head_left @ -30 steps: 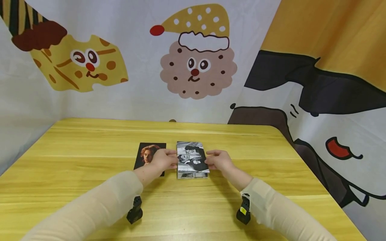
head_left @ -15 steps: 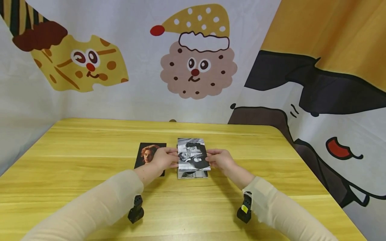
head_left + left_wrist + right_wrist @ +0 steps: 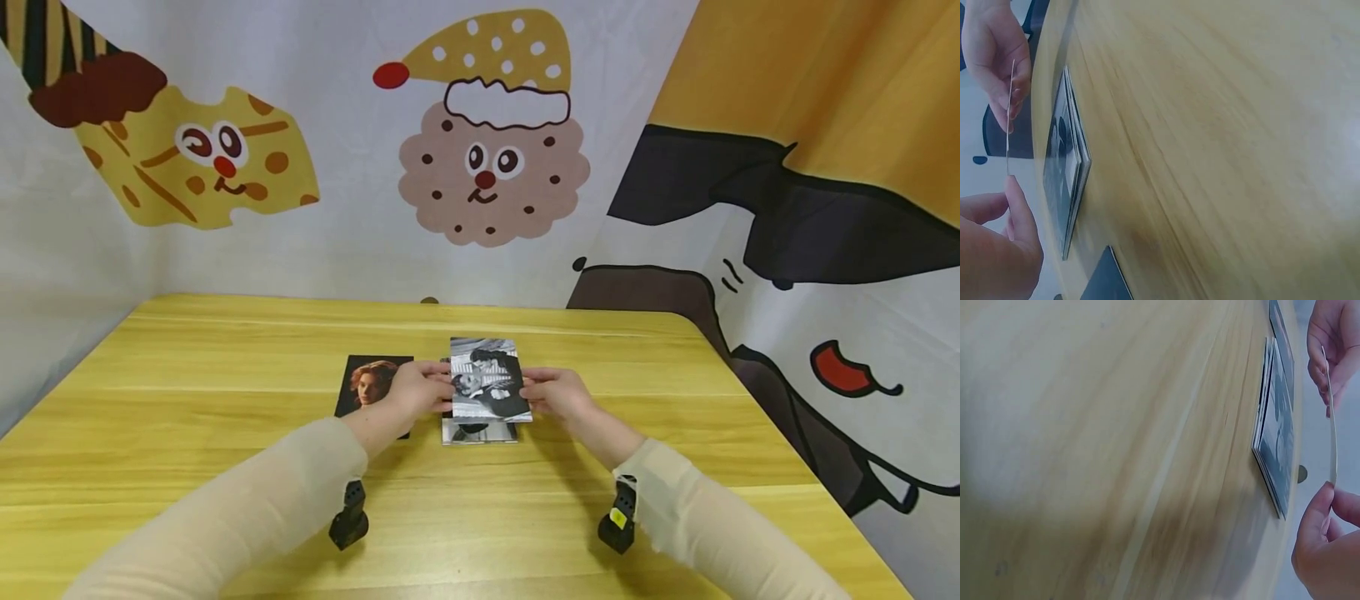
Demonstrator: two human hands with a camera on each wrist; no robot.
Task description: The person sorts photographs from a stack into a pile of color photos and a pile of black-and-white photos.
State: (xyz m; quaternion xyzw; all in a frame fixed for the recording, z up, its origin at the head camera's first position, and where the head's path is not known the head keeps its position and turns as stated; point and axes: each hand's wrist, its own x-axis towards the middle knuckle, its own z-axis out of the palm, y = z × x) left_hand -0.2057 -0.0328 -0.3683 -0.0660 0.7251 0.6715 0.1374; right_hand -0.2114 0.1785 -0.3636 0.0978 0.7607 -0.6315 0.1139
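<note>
A black-and-white photo card (image 3: 491, 379) is held up between both hands. My left hand (image 3: 420, 390) pinches its left edge between thumb and fingers, and my right hand (image 3: 561, 392) pinches the right edge. Both wrist views show the card (image 3: 1009, 134) edge-on, thin and well clear of the tabletop. Below it lies a small stack of similar photo cards (image 3: 480, 433), mostly covered by the held one in the head view. From the right wrist, the stack (image 3: 1275, 431) shows several layered edges, slightly uneven.
A dark card with a red-haired portrait (image 3: 367, 383) lies left of the stack, partly behind the left hand. The wooden table (image 3: 225, 500) reaches back to a white curtain (image 3: 337, 258) with cartoon prints. Black wrist cameras (image 3: 619, 518) hang under both sleeves.
Both hands have lifted the black-and-white photo card off the stack and carried it slightly right, uncovering more of the card beneath. The portrait card has stayed put.
</note>
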